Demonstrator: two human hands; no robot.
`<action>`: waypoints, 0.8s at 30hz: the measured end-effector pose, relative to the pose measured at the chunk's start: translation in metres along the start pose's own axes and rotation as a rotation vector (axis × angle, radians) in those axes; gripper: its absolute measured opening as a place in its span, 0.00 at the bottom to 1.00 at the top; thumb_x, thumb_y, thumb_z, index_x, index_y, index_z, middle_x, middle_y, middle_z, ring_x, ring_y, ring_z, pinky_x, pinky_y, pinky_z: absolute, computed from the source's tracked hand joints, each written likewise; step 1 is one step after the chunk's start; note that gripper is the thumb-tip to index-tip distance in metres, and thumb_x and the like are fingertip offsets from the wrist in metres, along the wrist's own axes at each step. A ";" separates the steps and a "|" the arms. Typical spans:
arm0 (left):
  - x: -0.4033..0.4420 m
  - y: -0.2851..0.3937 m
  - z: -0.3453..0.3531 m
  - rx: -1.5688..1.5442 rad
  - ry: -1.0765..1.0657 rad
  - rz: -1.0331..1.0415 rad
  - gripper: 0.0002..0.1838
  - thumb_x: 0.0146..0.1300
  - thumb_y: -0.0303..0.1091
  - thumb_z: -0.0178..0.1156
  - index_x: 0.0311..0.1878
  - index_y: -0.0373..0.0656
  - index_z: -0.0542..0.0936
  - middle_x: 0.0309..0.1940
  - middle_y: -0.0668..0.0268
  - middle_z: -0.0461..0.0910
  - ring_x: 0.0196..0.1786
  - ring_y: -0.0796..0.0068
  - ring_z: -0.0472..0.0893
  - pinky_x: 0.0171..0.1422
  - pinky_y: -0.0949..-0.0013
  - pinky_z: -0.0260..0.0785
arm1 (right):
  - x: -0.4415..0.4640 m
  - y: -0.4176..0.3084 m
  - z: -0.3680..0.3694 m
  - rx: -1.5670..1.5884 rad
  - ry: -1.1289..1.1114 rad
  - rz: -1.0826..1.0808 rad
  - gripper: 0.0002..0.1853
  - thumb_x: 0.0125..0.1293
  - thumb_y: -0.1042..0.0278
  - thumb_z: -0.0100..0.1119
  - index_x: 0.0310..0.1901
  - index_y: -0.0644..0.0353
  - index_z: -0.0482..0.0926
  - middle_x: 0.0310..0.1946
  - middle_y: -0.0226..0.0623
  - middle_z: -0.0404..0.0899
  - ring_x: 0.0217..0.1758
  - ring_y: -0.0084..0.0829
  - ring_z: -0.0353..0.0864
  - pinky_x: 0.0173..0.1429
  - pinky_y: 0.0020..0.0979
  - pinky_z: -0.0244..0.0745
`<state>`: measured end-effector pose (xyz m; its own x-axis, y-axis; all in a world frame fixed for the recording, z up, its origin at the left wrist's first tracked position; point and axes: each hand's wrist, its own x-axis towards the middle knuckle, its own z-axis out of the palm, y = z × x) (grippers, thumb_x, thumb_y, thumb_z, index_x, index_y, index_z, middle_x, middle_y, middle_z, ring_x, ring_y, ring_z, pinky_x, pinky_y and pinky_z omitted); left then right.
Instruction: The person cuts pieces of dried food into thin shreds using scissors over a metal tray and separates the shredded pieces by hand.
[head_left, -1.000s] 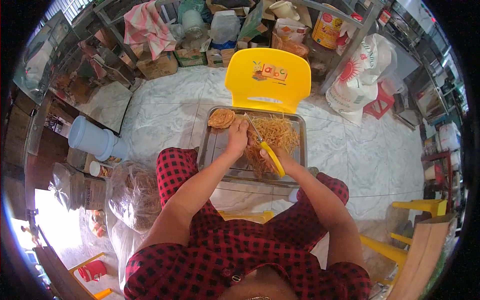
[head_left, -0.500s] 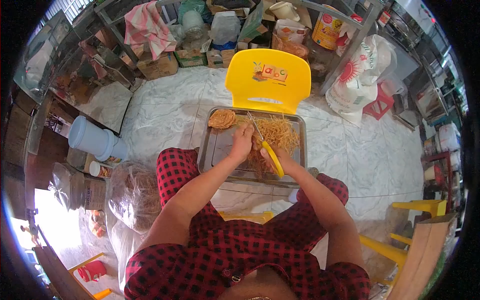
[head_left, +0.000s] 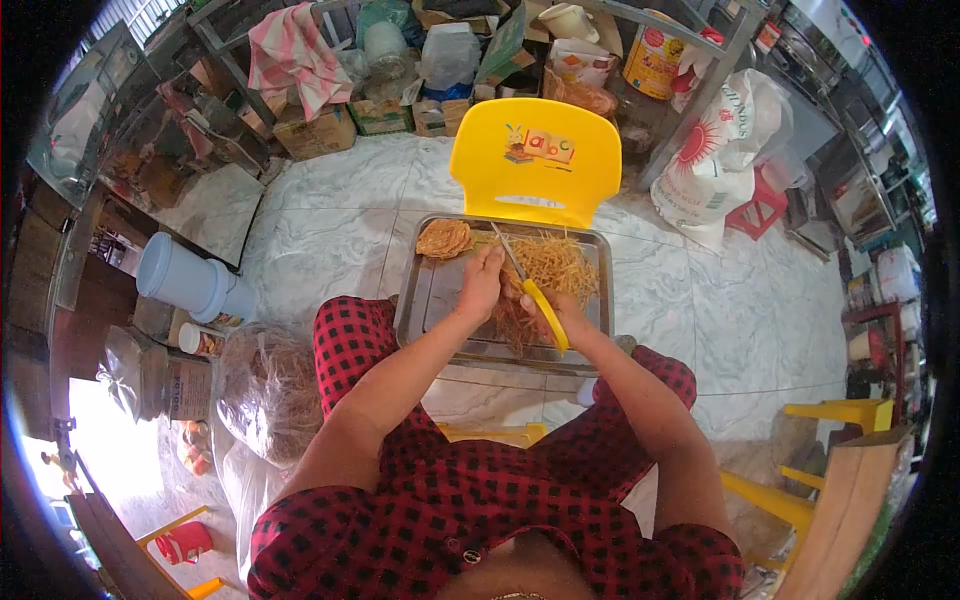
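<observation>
My right hand (head_left: 562, 318) is closed around the yellow handles of a pair of scissors (head_left: 545, 315), whose blades point up and to the left over a metal tray (head_left: 403, 310). Close to the blades, my left hand (head_left: 483, 280) has its fingers pressed together; whatever they hold is hidden. A heap of thin golden-brown strips (head_left: 560, 262) covers the tray's right side, and darker reddish strips (head_left: 515, 328) lie below the blades. At the tray's upper left sits a stack of flat, round brown pieces (head_left: 444, 239).
A yellow child's chair (head_left: 537, 150) stands behind the tray. To the left are pale blue buckets (head_left: 180, 275) and a large plastic bag of brown material (head_left: 268, 385). A white sack (head_left: 710, 160) leans at the right, with yellow stools (head_left: 840, 412) nearer me.
My left hand has shifted very slightly beside the scissor blades. The scissors stay in my right hand in nearly the same place, and the tray has not moved.
</observation>
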<state>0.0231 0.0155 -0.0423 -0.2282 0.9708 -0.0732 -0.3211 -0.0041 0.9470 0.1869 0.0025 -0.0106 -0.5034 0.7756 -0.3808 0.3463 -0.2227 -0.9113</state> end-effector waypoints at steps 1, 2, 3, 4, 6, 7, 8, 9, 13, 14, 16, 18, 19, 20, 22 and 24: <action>0.001 0.004 -0.001 0.000 0.002 0.000 0.11 0.69 0.38 0.46 0.39 0.40 0.73 0.20 0.69 0.71 0.18 0.81 0.70 0.21 0.76 0.64 | 0.000 -0.001 0.000 0.000 -0.002 0.000 0.30 0.60 0.38 0.54 0.45 0.62 0.74 0.17 0.27 0.68 0.16 0.21 0.68 0.21 0.23 0.65; 0.003 0.011 -0.002 0.025 0.021 -0.001 0.11 0.69 0.39 0.46 0.38 0.41 0.72 0.18 0.70 0.70 0.14 0.80 0.69 0.18 0.76 0.62 | 0.000 -0.001 0.001 0.013 -0.009 -0.026 0.29 0.60 0.38 0.53 0.44 0.61 0.74 0.17 0.26 0.68 0.16 0.20 0.68 0.21 0.23 0.64; 0.005 0.016 -0.004 0.050 0.039 -0.003 0.11 0.69 0.40 0.46 0.36 0.42 0.71 0.16 0.71 0.68 0.11 0.80 0.67 0.14 0.75 0.61 | 0.000 -0.001 0.001 0.028 -0.016 -0.053 0.29 0.61 0.38 0.52 0.44 0.61 0.73 0.18 0.26 0.68 0.17 0.20 0.67 0.21 0.23 0.64; 0.007 0.020 -0.006 0.051 0.039 -0.005 0.11 0.69 0.40 0.46 0.36 0.42 0.71 0.16 0.71 0.68 0.11 0.80 0.67 0.14 0.75 0.61 | 0.001 0.000 0.001 0.030 -0.016 -0.051 0.29 0.61 0.38 0.52 0.44 0.61 0.73 0.18 0.26 0.68 0.17 0.20 0.67 0.21 0.23 0.64; 0.013 0.025 -0.010 0.007 0.142 0.028 0.13 0.70 0.41 0.45 0.33 0.44 0.68 0.16 0.71 0.67 0.11 0.80 0.67 0.13 0.75 0.60 | 0.001 0.001 -0.001 0.055 -0.150 0.005 0.29 0.61 0.37 0.51 0.44 0.59 0.72 0.19 0.27 0.68 0.18 0.20 0.67 0.23 0.23 0.65; 0.016 0.027 -0.014 0.007 0.142 0.029 0.13 0.70 0.41 0.45 0.33 0.44 0.68 0.16 0.71 0.67 0.11 0.80 0.67 0.13 0.75 0.60 | 0.001 0.001 0.000 0.056 -0.150 0.005 0.29 0.61 0.37 0.51 0.44 0.59 0.72 0.19 0.27 0.68 0.18 0.20 0.67 0.23 0.23 0.65; 0.018 0.027 -0.017 0.002 0.152 0.050 0.13 0.70 0.42 0.45 0.34 0.43 0.70 0.16 0.71 0.67 0.12 0.81 0.67 0.14 0.76 0.59 | -0.001 0.000 0.000 0.023 -0.162 -0.005 0.29 0.61 0.36 0.50 0.43 0.59 0.72 0.20 0.28 0.68 0.19 0.20 0.68 0.24 0.23 0.65; 0.020 0.027 -0.020 -0.003 0.162 0.070 0.14 0.69 0.43 0.46 0.34 0.42 0.71 0.17 0.71 0.68 0.13 0.81 0.68 0.14 0.76 0.59 | -0.002 0.000 0.001 -0.009 -0.174 -0.015 0.29 0.61 0.36 0.50 0.42 0.59 0.72 0.21 0.29 0.68 0.20 0.21 0.68 0.25 0.24 0.65; 0.029 0.022 -0.027 0.094 0.223 0.139 0.14 0.69 0.42 0.45 0.33 0.42 0.70 0.15 0.71 0.67 0.13 0.81 0.68 0.14 0.76 0.59 | 0.005 0.012 0.001 0.007 -0.208 -0.052 0.29 0.61 0.35 0.48 0.42 0.59 0.72 0.21 0.30 0.69 0.20 0.22 0.68 0.26 0.24 0.66; 0.030 0.021 -0.029 0.128 0.226 0.171 0.14 0.69 0.42 0.44 0.33 0.42 0.70 0.15 0.71 0.66 0.13 0.80 0.68 0.14 0.76 0.59 | 0.006 0.012 0.001 0.000 -0.232 -0.054 0.30 0.61 0.34 0.47 0.42 0.59 0.72 0.21 0.30 0.69 0.21 0.22 0.69 0.26 0.24 0.66; 0.030 0.018 -0.030 0.160 0.229 0.203 0.14 0.70 0.41 0.44 0.33 0.42 0.70 0.15 0.71 0.66 0.12 0.80 0.67 0.14 0.76 0.59 | 0.006 0.011 0.000 -0.008 -0.256 -0.056 0.30 0.62 0.34 0.47 0.41 0.59 0.72 0.21 0.30 0.69 0.21 0.22 0.69 0.25 0.24 0.66; 0.029 0.017 -0.028 0.149 0.216 0.206 0.13 0.70 0.40 0.44 0.32 0.42 0.70 0.16 0.72 0.65 0.14 0.82 0.67 0.14 0.76 0.58 | 0.001 0.004 0.001 -0.009 -0.228 -0.027 0.31 0.61 0.33 0.47 0.40 0.60 0.72 0.21 0.31 0.70 0.20 0.22 0.69 0.25 0.24 0.66; 0.033 0.011 -0.031 0.149 0.215 0.206 0.13 0.70 0.40 0.44 0.32 0.42 0.70 0.16 0.72 0.65 0.14 0.82 0.67 0.14 0.76 0.58 | 0.001 0.004 0.001 -0.009 -0.228 -0.027 0.31 0.61 0.33 0.47 0.40 0.60 0.72 0.21 0.31 0.70 0.20 0.22 0.69 0.25 0.24 0.66; 0.038 0.007 -0.032 0.237 0.232 0.345 0.13 0.70 0.39 0.43 0.32 0.43 0.68 0.16 0.71 0.65 0.13 0.82 0.67 0.13 0.76 0.59 | 0.002 0.005 0.001 -0.016 -0.223 -0.018 0.31 0.61 0.33 0.47 0.39 0.60 0.72 0.21 0.31 0.70 0.20 0.22 0.69 0.25 0.25 0.66; 0.041 -0.001 -0.035 0.326 0.247 0.486 0.12 0.70 0.38 0.43 0.31 0.44 0.66 0.16 0.70 0.65 0.12 0.82 0.67 0.12 0.76 0.60 | 0.003 0.006 0.001 -0.023 -0.216 -0.010 0.31 0.61 0.32 0.47 0.38 0.60 0.72 0.21 0.31 0.70 0.20 0.22 0.69 0.25 0.25 0.67; 0.022 0.026 -0.021 0.208 0.208 0.242 0.12 0.70 0.38 0.43 0.32 0.42 0.68 0.19 0.71 0.66 0.18 0.83 0.67 0.19 0.76 0.63 | 0.003 0.007 0.000 -0.001 -0.213 -0.012 0.31 0.60 0.32 0.47 0.37 0.60 0.72 0.20 0.30 0.70 0.19 0.22 0.69 0.25 0.25 0.67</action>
<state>-0.0096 0.0316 -0.0262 -0.4628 0.8785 0.1188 -0.0461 -0.1577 0.9864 0.1878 0.0026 -0.0181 -0.6632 0.6358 -0.3949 0.3401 -0.2140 -0.9157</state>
